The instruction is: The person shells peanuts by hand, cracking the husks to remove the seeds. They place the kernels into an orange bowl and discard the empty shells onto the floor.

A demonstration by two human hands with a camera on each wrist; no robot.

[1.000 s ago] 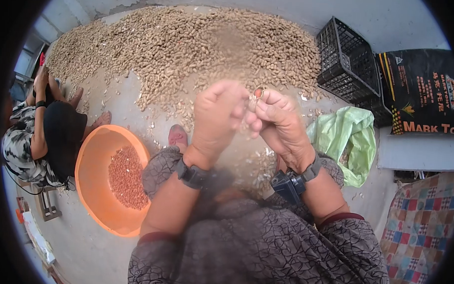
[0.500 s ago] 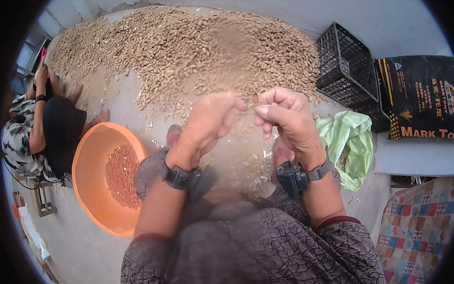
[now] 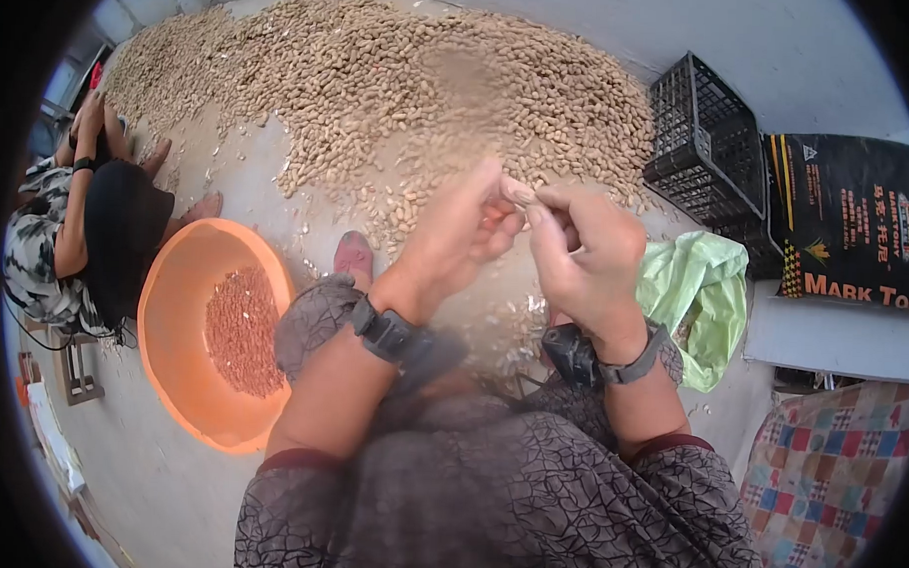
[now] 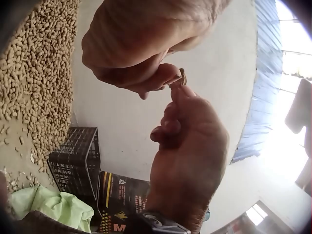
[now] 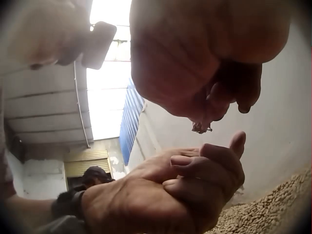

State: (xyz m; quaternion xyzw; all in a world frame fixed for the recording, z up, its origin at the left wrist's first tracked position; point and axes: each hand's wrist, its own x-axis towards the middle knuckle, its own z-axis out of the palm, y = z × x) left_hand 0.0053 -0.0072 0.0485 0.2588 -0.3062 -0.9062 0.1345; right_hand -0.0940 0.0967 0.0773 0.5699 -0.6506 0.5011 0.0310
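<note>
In the head view, my right hand (image 3: pixel 591 254) pinches a small peanut shell (image 3: pixel 530 203) between thumb and forefinger. The same shell (image 4: pixel 183 77) shows at its fingertips in the left wrist view, and a ragged bit of shell (image 5: pixel 201 127) in the right wrist view. My left hand (image 3: pixel 451 234) is close beside it, its fingers curled toward the palm and its thumb side raised; nothing shows plainly in it, and the inside of the palm is hidden. Unshelled peanuts (image 3: pixel 372 71) lie in a wide heap on the floor beyond both hands.
An orange basin (image 3: pixel 176 374) with red kernels (image 3: pixel 243 332) stands at left, near a seated person (image 3: pixel 126 232). At right are black crates (image 3: pixel 705 143), a green bag (image 3: pixel 709 293), a black printed sack (image 3: pixel 847 218) and a checked cloth (image 3: pixel 828 477). Shell bits litter the floor between my feet.
The red kernel seen at my right fingertips earlier no longer shows there. My right hand has turned more knuckles-up, and my left hand has come back closer to it.
</note>
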